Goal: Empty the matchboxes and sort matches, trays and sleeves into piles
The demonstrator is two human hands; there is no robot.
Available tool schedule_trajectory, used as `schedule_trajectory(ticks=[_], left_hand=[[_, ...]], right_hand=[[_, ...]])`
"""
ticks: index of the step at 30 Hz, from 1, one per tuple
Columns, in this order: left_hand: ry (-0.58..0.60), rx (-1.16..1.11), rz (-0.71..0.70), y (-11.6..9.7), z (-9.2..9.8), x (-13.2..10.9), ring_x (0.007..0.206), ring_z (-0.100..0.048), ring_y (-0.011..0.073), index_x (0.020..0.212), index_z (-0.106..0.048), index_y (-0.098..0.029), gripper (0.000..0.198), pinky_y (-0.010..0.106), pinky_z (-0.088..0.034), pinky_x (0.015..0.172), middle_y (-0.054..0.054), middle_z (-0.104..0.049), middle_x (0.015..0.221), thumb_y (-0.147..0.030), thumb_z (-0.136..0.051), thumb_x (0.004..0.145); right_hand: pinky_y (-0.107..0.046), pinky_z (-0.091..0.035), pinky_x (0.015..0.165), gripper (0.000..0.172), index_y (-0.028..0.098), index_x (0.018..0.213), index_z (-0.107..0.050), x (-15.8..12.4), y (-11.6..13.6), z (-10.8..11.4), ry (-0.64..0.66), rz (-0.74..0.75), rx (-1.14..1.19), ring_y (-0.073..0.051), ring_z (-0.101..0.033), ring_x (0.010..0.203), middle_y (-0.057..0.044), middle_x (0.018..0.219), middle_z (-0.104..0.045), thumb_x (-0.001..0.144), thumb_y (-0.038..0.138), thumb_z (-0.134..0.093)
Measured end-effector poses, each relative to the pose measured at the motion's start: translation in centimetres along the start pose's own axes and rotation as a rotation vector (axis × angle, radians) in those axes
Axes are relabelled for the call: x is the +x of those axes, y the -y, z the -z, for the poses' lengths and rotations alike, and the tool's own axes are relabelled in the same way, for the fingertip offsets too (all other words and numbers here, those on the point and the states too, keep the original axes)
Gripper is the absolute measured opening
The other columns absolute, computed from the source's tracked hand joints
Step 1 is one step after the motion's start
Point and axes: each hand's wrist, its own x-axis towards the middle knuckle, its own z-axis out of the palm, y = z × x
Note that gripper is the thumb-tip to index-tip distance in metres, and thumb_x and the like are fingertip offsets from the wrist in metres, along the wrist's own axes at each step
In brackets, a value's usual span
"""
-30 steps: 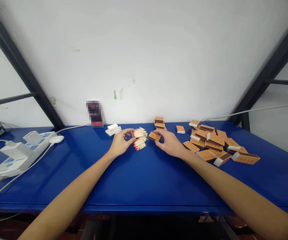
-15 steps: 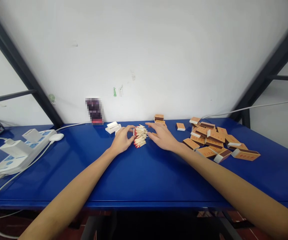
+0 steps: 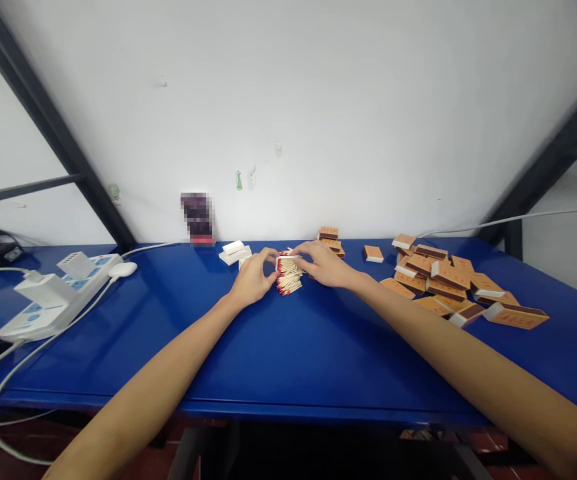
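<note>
A heap of red-tipped matches (image 3: 289,280) lies on the blue table between my hands. At its far side a small white matchbox tray (image 3: 285,258) is held with some matches in it. My left hand (image 3: 253,279) grips the tray's left end, thumb toward me and fingers behind. My right hand (image 3: 329,265) has closed in from the right, its fingertips at the tray's right end; its thumb is partly hidden. Just beyond my left hand lie several white trays (image 3: 235,251). A few orange matchboxes (image 3: 329,233) are stacked behind my right hand.
A large pile of orange matchboxes (image 3: 443,273) spreads at the right, with a single matchbox (image 3: 373,253) to its left. On the left lies a white power strip (image 3: 63,300) with plugs and cables. A blurred dark box (image 3: 198,219) stands against the wall.
My right hand has moved left and its fingers have closed onto the tray's right end. My left hand keeps its grip on the tray. The whole view has shifted slightly.
</note>
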Motion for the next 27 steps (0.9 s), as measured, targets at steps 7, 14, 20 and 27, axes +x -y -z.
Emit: schedule_trajectory(ticks=[7,14,20,27], left_hand=[[0.087,0.0,-0.055,0.8,1.0,-0.4,0.091,-0.063,0.0169,0.131,-0.05,-0.021,0.056,0.031,-0.048,0.085,0.003,-0.069,0.109,-0.001,-0.046,0.078],[0.266,0.119,0.015,-1.5,2.4,-1.2,0.063,-0.055,0.0159,0.145,-0.037,-0.025,0.068,0.026,-0.039,0.06,-0.005,-0.055,0.07,-0.046,-0.063,0.085],[0.37,0.217,0.07,-2.5,1.6,-1.5,0.068,-0.061,0.0213,0.151,-0.029,-0.022,0.091,0.027,-0.038,0.058,-0.002,-0.062,0.074,-0.059,-0.069,0.078],[0.321,0.203,0.085,-1.5,1.6,-1.2,0.074,-0.064,0.0212,0.143,-0.045,-0.02,0.075,0.027,-0.041,0.061,0.0,-0.068,0.079,-0.051,-0.071,0.081]], right_hand=[[-0.042,-0.047,0.092,0.022,0.018,0.108,-0.068,-0.6,0.0,-0.2,-0.032,-0.013,0.055,-0.025,-0.064,0.104,-0.01,0.112,-0.071,0.095,0.029,-0.054],[-0.041,-0.048,0.09,0.021,0.019,0.106,-0.069,-1.1,0.4,-0.1,-0.059,-0.004,0.111,-0.025,-0.063,0.102,-0.009,0.11,-0.072,0.091,0.027,-0.058],[-0.041,-0.049,0.089,0.019,0.02,0.104,-0.069,-2.0,0.2,-0.3,-0.079,0.068,0.044,-0.024,-0.063,0.099,-0.008,0.105,-0.072,0.088,0.025,-0.06],[-0.043,-0.049,0.09,0.015,0.021,0.098,-0.069,-2.6,0.6,0.1,-0.115,0.154,-0.02,-0.025,-0.063,0.099,-0.008,0.101,-0.072,0.085,0.021,-0.061]])
